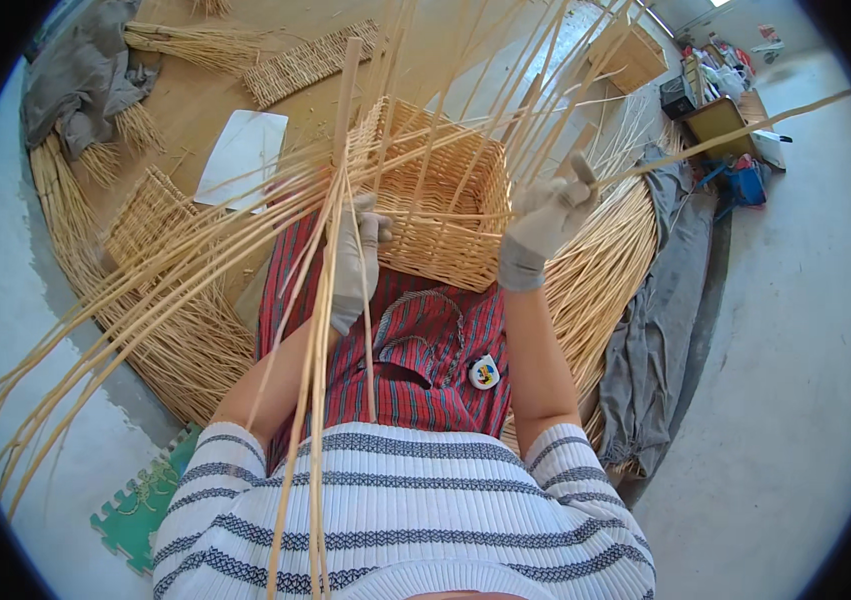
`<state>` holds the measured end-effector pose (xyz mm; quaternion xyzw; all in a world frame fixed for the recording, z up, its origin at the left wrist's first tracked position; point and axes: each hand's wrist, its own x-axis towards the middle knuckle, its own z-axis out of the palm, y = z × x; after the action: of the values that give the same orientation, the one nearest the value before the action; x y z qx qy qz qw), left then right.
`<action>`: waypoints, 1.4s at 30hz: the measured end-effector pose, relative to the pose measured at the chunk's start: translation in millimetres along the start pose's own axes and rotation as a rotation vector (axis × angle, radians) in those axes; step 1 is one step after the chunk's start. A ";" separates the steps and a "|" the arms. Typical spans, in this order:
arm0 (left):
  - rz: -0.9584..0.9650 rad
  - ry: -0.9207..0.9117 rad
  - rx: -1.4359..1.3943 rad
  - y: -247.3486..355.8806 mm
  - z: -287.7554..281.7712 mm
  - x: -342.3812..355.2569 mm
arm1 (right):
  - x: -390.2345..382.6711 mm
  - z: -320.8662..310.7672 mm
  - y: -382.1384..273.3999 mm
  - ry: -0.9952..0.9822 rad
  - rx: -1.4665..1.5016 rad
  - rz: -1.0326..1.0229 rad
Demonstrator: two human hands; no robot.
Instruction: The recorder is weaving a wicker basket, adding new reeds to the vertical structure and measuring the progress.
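Note:
A partly woven wicker basket [445, 252] rests tilted on my lap, over a red striped cloth [415, 395]. Long pale rods stand up from its sides and fan out to the left. My right hand [545, 225], in a pale glove, pinches a wicker rod [725, 147] at the basket's right side. One end of that rod reaches far to the upper right; the other runs across the basket toward my left hand [357, 262]. Also gloved, the left hand curls its fingers around rods at the basket's left edge, partly hidden behind them.
A tape measure [483, 373] lies on the cloth. Bundles of rods [605, 270] flank me, the right one beside grey fabric [660, 330]. Woven panels [310, 65], a white sheet [242, 158] and a green foam mat [140, 515] lie on the left. Cluttered boxes [720, 130] stand at the far right.

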<state>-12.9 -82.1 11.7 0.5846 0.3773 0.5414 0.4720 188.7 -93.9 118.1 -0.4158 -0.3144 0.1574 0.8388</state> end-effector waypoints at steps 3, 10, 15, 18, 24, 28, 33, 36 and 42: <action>0.034 -0.280 -0.052 34.6 30.2 6.2 | -16.5 -38.0 4.6 0.059 -0.091 0.085; -0.645 -0.687 0.112 23.6 65.0 55.9 | 10.4 -39.9 21.5 -0.212 -0.018 0.176; -0.628 -0.548 0.126 32.7 72.8 47.2 | 86.0 22.2 57.5 -0.449 -0.936 -0.143; -0.577 -0.524 0.087 22.2 88.5 41.0 | 115.0 -4.7 80.6 -0.374 -0.659 -0.029; -0.563 -0.490 -0.001 19.0 69.4 38.7 | 100.7 24.0 53.6 -0.489 -0.254 0.335; -0.563 -0.517 0.047 20.2 73.2 38.5 | 108.2 26.2 43.2 -0.481 -1.180 -0.035; -0.569 -0.483 0.045 9.4 67.5 37.6 | 105.1 72.2 -4.3 -0.484 -0.792 -0.231; -0.552 -0.512 0.034 6.2 71.6 38.6 | 108.3 84.6 -50.0 -0.521 -0.445 -0.300; -0.557 -0.519 0.056 12.9 68.2 37.0 | 115.0 83.2 -80.1 -0.428 -0.099 -0.199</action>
<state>58.4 -60.2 36.5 0.5900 0.4040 0.2160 0.6648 220.7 -32.1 265.4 -0.3806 -0.5317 0.1428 0.7430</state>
